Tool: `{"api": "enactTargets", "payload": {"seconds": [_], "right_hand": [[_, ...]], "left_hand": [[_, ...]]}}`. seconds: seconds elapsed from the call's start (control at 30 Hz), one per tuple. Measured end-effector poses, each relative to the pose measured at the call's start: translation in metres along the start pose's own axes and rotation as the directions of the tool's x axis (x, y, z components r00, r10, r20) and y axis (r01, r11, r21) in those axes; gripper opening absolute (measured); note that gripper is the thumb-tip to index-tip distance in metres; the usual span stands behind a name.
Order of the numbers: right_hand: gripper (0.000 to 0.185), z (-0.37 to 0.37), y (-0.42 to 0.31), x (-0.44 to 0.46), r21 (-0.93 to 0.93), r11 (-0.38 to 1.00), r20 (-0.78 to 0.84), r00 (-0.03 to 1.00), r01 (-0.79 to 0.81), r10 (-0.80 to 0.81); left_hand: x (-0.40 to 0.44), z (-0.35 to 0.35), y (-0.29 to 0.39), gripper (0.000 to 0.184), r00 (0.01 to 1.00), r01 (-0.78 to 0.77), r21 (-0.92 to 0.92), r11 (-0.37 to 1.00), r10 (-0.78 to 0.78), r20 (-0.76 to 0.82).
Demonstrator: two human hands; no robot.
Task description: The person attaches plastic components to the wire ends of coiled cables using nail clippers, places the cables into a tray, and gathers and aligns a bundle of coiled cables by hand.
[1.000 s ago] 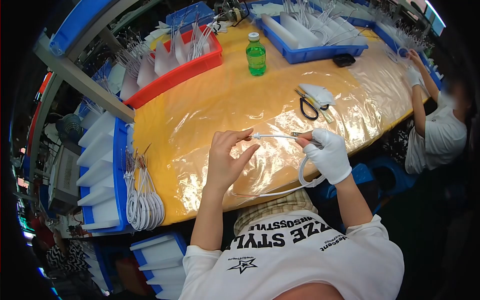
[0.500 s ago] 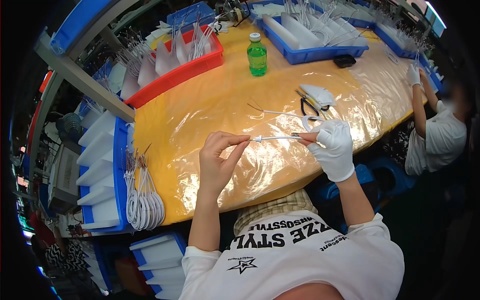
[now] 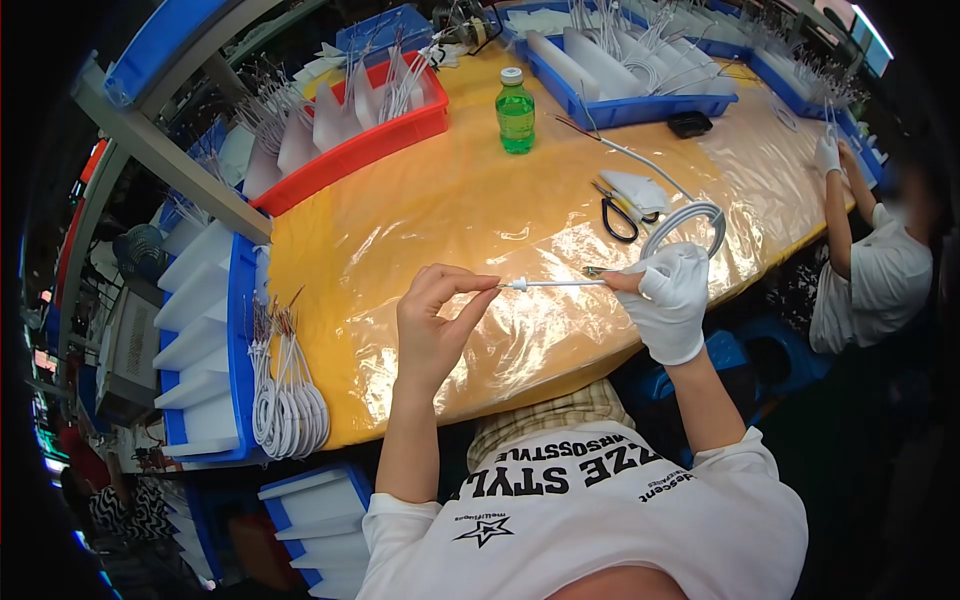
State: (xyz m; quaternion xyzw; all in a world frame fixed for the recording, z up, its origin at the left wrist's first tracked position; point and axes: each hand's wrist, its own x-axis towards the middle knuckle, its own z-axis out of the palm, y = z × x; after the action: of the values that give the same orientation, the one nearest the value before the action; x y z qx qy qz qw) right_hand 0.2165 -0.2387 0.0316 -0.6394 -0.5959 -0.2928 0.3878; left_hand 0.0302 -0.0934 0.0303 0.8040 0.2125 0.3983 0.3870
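A white cable [image 3: 565, 283] is stretched between my two hands above the table. My left hand [image 3: 440, 310], bare, pinches its thin end just beside a small white collar [image 3: 519, 285]. The gloved right hand [image 3: 668, 300] grips the cable's other side between thumb and fingers, and a small metal tip [image 3: 594, 270] pokes out by the thumb. Behind that hand rises a coil of the cable [image 3: 716, 225], its loose end reaching toward the back with thin bare wires. Black-handled scissors [image 3: 619, 219] lie beyond, next to a folded white cloth [image 3: 634, 186].
A green bottle [image 3: 515, 112] stands at the back between a red bin [image 3: 370, 143] and a blue bin [image 3: 650, 109] of wired parts. Coiled white cables [image 3: 290, 410] hang at a blue rack [image 3: 240, 350] on the left. A co-worker [image 3: 870, 260] works at the right.
The coil by my right hand has swung up and its loose wire end now points further back. The cable between my hands looks straighter; both hands have barely moved.
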Motion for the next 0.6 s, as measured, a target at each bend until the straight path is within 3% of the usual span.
{"api": "enactTargets", "payload": {"seconds": [0.1, 0.17, 0.2, 0.27, 0.3, 0.37, 0.43, 0.5, 0.6], "right_hand": [[0.024, 0.001, 0.001, 0.000, 0.004, 1.000, 0.027, 0.999, -0.017, 0.017], [0.024, 0.000, 0.002, 0.000, 0.003, 0.999, 0.044, 0.998, -0.035, 0.035], [0.024, -0.001, 0.002, 0.001, 0.012, 0.999, 0.057, 0.997, -0.047, 0.046], [0.024, -0.004, 0.000, 0.004, 0.022, 0.998, 0.070, 0.996, -0.058, 0.056], [0.023, -0.006, -0.002, 0.006, 0.047, 0.995, 0.109, 0.991, -0.087, 0.081], [0.022, -0.007, -0.004, 0.005, 0.073, 0.991, 0.148, 0.984, -0.116, 0.104], [0.019, -0.003, -0.007, 0.000, 0.228, 0.938, 0.120, 0.963, -0.262, 0.240], [0.018, -0.001, -0.010, -0.004, 0.290, 0.904, 0.153, 0.947, -0.315, 0.281], [0.018, -0.001, -0.013, -0.007, 0.338, 0.866, 0.201, 0.927, -0.368, 0.315]], "left_hand": [[0.000, -0.004, -0.002, 0.011, 1.000, 0.018, 0.007, 1.000, -0.018, -0.002], [-0.002, -0.008, -0.007, 0.009, 0.980, 0.196, -0.230, 0.953, -0.198, 0.017], [-0.002, -0.009, -0.008, 0.009, 0.980, 0.196, -0.229, 0.953, -0.197, 0.017], [-0.004, -0.012, -0.011, 0.007, 0.918, 0.359, -0.460, 0.812, -0.395, 0.019], [-0.004, -0.012, -0.014, 0.007, 0.919, 0.358, -0.461, 0.812, -0.395, 0.017], [-0.005, -0.013, -0.022, 0.007, 0.901, 0.293, -0.687, 0.666, -0.432, -0.035], [-0.004, -0.013, -0.022, 0.014, 0.900, 0.265, -0.727, 0.634, -0.433, -0.050], [0.000, -0.009, -0.015, 0.023, 0.866, 0.188, -0.880, 0.436, -0.496, -0.060], [0.002, -0.009, -0.021, 0.023, 0.858, 0.167, -0.934, 0.315, -0.514, -0.021]]}}
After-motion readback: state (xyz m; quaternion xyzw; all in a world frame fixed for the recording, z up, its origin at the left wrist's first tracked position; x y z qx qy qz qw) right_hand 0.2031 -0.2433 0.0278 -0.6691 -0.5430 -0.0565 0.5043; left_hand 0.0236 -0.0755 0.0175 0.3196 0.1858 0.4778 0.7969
